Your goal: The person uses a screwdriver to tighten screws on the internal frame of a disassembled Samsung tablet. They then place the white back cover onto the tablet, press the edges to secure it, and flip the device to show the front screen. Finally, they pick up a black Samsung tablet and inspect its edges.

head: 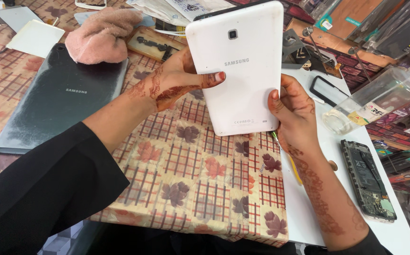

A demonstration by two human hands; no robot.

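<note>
- The white tablet is held upright, back side to the camera, above the leaf-patterned tablecloth; the left hand grasps its left edge, thumb laid across the back.
- The right hand is closed on the lower right corner, thumb pressed against the edge; a thin yellow-green tool appears tucked under it.
- The shell is best kept steady by both grips, with pressure confined to the edges.
- A small grey label sits low on the tablet's back.
- At the right lies a clear bottle bearing a white, red and yellow label.
- Clear-wrapped flat packages are stacked at the far right.
</note>
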